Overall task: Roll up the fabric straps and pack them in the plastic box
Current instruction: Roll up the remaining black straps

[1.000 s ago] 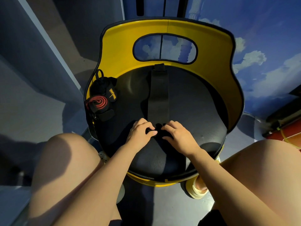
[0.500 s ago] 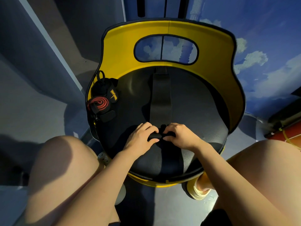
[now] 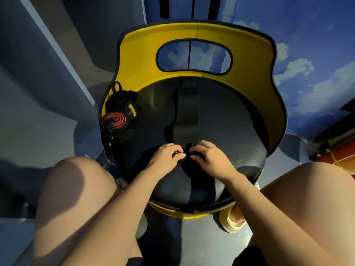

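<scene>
A long black fabric strap (image 3: 187, 114) lies flat down the middle of the black seat (image 3: 226, 135), running from the backrest toward me. Its near end is curled into a small roll between my hands. My left hand (image 3: 165, 158) pinches the left side of the roll and my right hand (image 3: 209, 157) pinches the right side, fingers curled over it. At the seat's left edge sit two rolled straps: a red and black one (image 3: 115, 120) and a black one with a yellow label (image 3: 124, 104). No plastic box is in view.
The seat belongs to a yellow chair whose curved backrest (image 3: 255, 77) wraps the far and right sides. My bare knees flank the chair at the bottom. A blue cloud-painted wall (image 3: 317, 54) is at right, a grey wall at left.
The roll between my hands has moved slightly up the strap, and both hands have shifted a little away from me with it.
</scene>
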